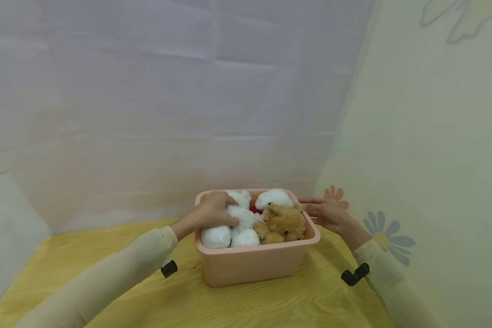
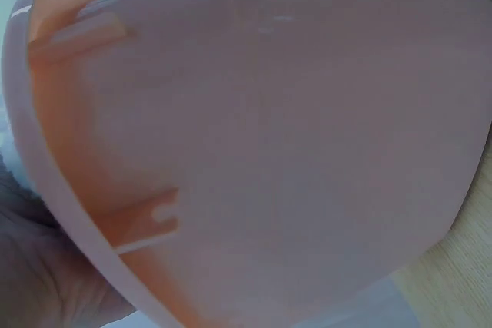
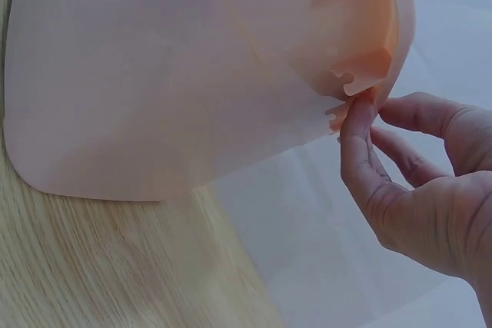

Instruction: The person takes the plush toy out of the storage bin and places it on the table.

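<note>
On the wooden table (image 1: 106, 237), left of centre, a cream sleeve (image 1: 119, 269) runs up to the left hand (image 1: 215, 212), which reaches over the left rim of the pink bin (image 1: 254, 262) and lies on top of the white plush toys (image 1: 229, 230) packed inside, its fingers curled down over them; whether they actually grip a toy or only press on it cannot be told. From the left wrist view, that hand (image 2: 46, 274) shows only as a dim patch at the lower left edge, and the bin (image 2: 292, 136) fills nearly the whole frame with its smooth pink wall and rim ribs. The bin stands upright near the back of the table, close to the white curtain (image 1: 168, 105). Inside it, right of the white toys, a brown teddy bear (image 1: 284, 223) sits against the right wall, with another white toy (image 1: 272, 198) and a scrap of red behind it. Further right, the right hand (image 1: 325, 212) is at the bin's right rim, fingers extended and loosely spread. From the right wrist view, this hand (image 3: 419, 190) has its thumb tip touching the underside of the rim of the bin (image 3: 169, 90), while the other fingers are relaxed, slightly bent and holding nothing. A flowered wall (image 1: 426, 150) closes the right side.
</note>
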